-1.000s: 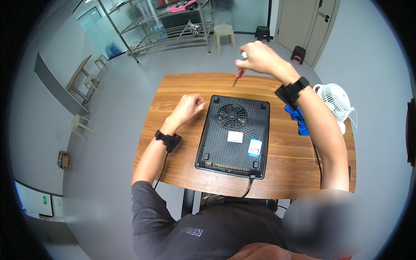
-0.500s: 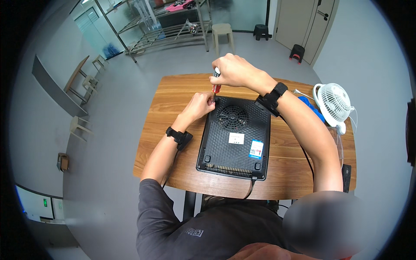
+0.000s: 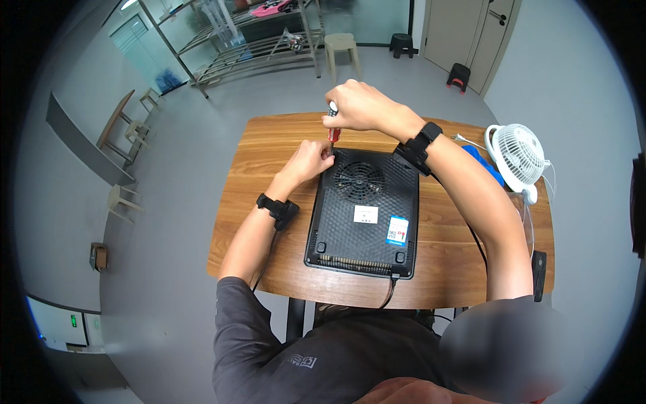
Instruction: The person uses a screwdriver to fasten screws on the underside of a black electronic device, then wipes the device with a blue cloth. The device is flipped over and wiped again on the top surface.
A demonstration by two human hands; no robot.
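Observation:
A black induction cooktop (image 3: 367, 232) lies upside down on the wooden table, its round fan grille, stickers and rubber feet facing up. Over its far left corner, my right hand (image 3: 360, 106) is closed around the handle of a screwdriver (image 3: 334, 134) with a red, black and white grip. The screwdriver stands nearly upright, shaft down at that corner. My left hand (image 3: 311, 160) is closed beside the same corner, fingertips pinched at the lower shaft. Those fingers hide the screwdriver's tip and whatever it touches.
A white fan (image 3: 519, 158) stands at the table's (image 3: 262, 151) right side, next to a blue cloth (image 3: 486, 165). The cooktop's black cord (image 3: 389, 294) drops over the near edge. A black object (image 3: 539, 275) lies at the near right. Stools and a metal rack (image 3: 249, 57) stand beyond.
Both hands stay at the same corner, the screwdriver still upright in my right hand. The whole view has shifted slightly.

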